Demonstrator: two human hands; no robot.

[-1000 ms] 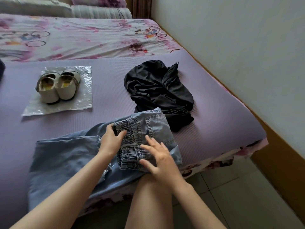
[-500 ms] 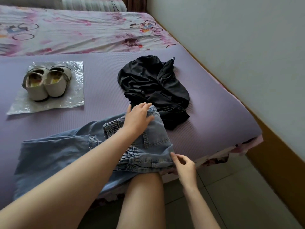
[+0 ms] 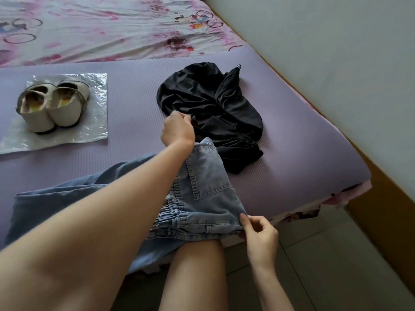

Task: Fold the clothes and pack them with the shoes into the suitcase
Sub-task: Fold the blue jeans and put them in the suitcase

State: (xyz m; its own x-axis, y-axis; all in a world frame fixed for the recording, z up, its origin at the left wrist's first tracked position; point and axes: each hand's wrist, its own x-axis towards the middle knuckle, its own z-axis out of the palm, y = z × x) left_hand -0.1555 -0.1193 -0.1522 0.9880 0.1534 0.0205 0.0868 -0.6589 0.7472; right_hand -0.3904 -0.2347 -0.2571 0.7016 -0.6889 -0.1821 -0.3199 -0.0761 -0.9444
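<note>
Bed (image 3: 112,30) with a flowered sheet fills the upper left of the frame, and a purple mat (image 3: 134,90) is spread over its near part. Blue jeans (image 3: 208,182) lie partly folded at lower centre, on the mat's near edge and over the person's knee. A crumpled black garment (image 3: 202,93) lies just above them, touching. At left, a clear plastic sheet (image 3: 96,126) carries a pair of pale shoes (image 3: 51,106). The right hand (image 3: 260,232) pinches the jeans' near corner. The left hand (image 3: 178,129) is curled at the black garment's edge; I cannot tell what it grips.
</note>
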